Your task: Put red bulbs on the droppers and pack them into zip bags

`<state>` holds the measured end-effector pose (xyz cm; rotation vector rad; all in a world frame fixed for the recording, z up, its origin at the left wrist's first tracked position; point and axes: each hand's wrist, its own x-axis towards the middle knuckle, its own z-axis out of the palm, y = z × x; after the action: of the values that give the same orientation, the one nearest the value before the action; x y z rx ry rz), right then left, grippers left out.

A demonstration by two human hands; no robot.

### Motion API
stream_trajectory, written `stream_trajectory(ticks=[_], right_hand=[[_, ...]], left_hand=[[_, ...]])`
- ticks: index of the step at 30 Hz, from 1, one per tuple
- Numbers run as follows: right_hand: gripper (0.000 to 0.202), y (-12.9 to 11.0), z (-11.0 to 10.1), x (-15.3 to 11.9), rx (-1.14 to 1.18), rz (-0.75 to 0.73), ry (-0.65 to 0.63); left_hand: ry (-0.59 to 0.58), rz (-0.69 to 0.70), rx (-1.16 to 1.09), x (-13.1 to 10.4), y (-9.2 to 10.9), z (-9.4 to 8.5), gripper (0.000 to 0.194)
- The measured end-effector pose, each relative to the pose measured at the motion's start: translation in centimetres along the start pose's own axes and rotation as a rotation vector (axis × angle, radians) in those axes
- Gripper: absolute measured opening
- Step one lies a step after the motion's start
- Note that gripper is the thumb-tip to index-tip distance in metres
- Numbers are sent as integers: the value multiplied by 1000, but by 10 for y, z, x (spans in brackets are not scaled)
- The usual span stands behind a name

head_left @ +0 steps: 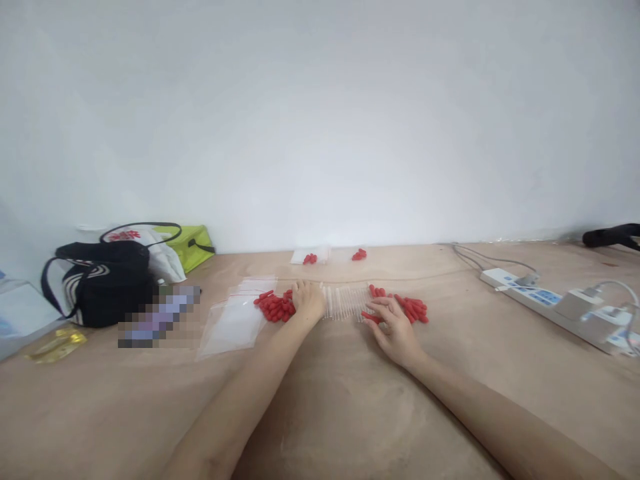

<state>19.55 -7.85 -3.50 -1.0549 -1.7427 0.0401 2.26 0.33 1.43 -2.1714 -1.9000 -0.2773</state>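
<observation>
A row of thin, clear or whitish sticks (346,303) lies side by side on the table between my hands. At its left end is my left hand (309,301), fingers curled downward with their tips hidden; what they hold, if anything, does not show. A pile of small red elongated pieces (275,307) lies just left of that hand. My right hand (397,330) is over the row's right end, thumb and fingers closed around a red elongated piece (371,318). Behind and beside it, more red pieces (414,309) form a second pile.
Clear plastic bags (233,330) lie left of the left pile. Two small red groups (310,259) (359,255) rest near the wall. A black bag (113,283) and a yellow-green bag (193,247) stand left. A power strip (545,300) with plugs and cables is right.
</observation>
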Motion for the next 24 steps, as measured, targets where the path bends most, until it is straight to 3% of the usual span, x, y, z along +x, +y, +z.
stream_trajectory(ticks=[4,6,7,10,14,24], right_hand=[[17,-1,-2,0,-15,-45,-37],[16,-3,-3,1,-18,-30,-67],[15,-4,-2,1,-12,-16,-83],[14,-12,1,1,65,36,-146],[17,-24,9,-1,98,82,-225],[19,-25,13,-1,207,67,-312]], left_hand=[[50,92,-58,-21,-5,-13,22],[51,229,-123,-39,-13,-14,17],[76,370,-216,-49,-18,-12,15],[214,565,-458,-73,-33,0,16],[279,610,-575,-83,-42,12,21],[242,631,-585,-79,-38,12,21]])
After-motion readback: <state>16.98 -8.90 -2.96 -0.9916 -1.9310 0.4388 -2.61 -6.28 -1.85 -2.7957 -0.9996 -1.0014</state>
